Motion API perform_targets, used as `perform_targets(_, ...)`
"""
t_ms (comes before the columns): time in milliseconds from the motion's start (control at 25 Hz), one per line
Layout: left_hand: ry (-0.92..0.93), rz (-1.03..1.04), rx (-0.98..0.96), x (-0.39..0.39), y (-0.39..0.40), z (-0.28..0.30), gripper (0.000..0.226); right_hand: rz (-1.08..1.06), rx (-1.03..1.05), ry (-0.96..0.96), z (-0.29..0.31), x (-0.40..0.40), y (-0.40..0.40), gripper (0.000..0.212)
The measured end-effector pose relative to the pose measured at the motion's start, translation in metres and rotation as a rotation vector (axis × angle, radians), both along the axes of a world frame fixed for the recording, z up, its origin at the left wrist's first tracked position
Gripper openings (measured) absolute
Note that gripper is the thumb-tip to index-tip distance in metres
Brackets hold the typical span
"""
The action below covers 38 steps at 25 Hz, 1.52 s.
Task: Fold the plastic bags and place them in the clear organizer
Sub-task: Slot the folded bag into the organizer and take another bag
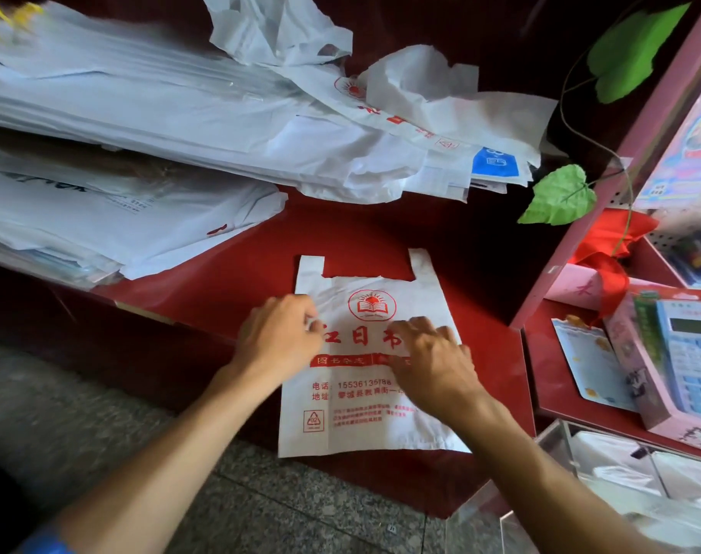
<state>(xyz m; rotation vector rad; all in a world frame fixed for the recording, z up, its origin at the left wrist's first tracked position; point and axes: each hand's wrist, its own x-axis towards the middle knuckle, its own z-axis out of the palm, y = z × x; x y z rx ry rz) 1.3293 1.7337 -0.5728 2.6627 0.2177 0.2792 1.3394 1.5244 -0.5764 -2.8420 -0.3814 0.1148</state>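
On a dark red worktop (237, 269), the left hand (279, 337) is pinching a flat white red-printed plastic bag (365, 409) while the right hand (431, 359) is pressing it with loosely spread fingers.

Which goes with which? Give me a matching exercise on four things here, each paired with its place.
Things:
1. white printed bag
2. calculator
3. green leaf
4. clear organizer

Places:
A. hanging beside the pink shelf frame
B. bottom right corner, at the counter's edge
C. flat on the red counter under both hands
D. on the right-hand shelf

Pairs: 1-C, 2-D, 3-A, 4-B
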Motion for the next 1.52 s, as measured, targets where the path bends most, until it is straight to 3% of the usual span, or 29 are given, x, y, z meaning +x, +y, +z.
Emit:
perform_targets(120, 0.102, 0.143, -0.024, 0.014, 0.020, -0.013, 0.024, 0.154, 0.058, 0.105, -0.009, 0.000, 0.000, 0.042)
perform_targets(280, 0.081, 0.328, -0.095, 0.021, 0.034, -0.019, 0.035, 0.231, 0.230, 0.148, -0.004, 0.013, -0.018, 0.020)
perform_targets(360, 0.100, 0.417, -0.179, 0.020, 0.043, -0.022, 0.047, 0.269, 0.244, 0.161, -0.003, 0.015, -0.025, 0.024)
perform_targets(560, 0.087, 0.383, -0.394, 0.016, 0.034, -0.022, 0.014, 0.329, 0.258, 0.143, -0.008, 0.019, -0.040, 0.028)
perform_targets(640, 0.031, 0.405, -0.494, 0.020, 0.030, -0.019, 0.019, 0.332, 0.273, 0.156, -0.009, 0.020, -0.044, 0.026)
perform_targets(840, -0.137, 0.372, -1.142, 0.024, 0.036, -0.012, 0.027, 0.313, 0.312, 0.195, -0.013, 0.020, -0.048, 0.027)
perform_targets(1000, -0.330, 0.251, -1.384, 0.025, 0.036, -0.001, 0.040, 0.319, 0.305, 0.186, -0.015, 0.022, -0.051, 0.029)
perform_targets(1080, -0.337, 0.247, -1.270, 0.030, 0.039, -0.007, 0.047, 0.301, 0.291, 0.194, -0.018, 0.022, -0.051, 0.035)
perform_targets(1200, -0.237, 0.319, -0.571, 0.030, 0.036, -0.018, 0.053, 0.299, 0.129, 0.136, -0.024, 0.022, -0.050, 0.056)
perform_targets(1280, -0.227, 0.177, -0.256, 0.024, 0.023, -0.020, 0.043, 0.248, 0.021, 0.138, -0.029, 0.020, -0.045, 0.058)
perform_targets(1400, -0.174, -0.203, -0.069, 0.008, -0.010, -0.014, 0.025, 0.147, -0.029, 0.132, -0.034, 0.016, -0.034, 0.061)
perform_targets(1520, 0.016, -0.462, 0.057, 0.000, -0.044, -0.020, 0.041, 0.100, -0.077, -0.016, -0.038, 0.013, -0.024, 0.069)
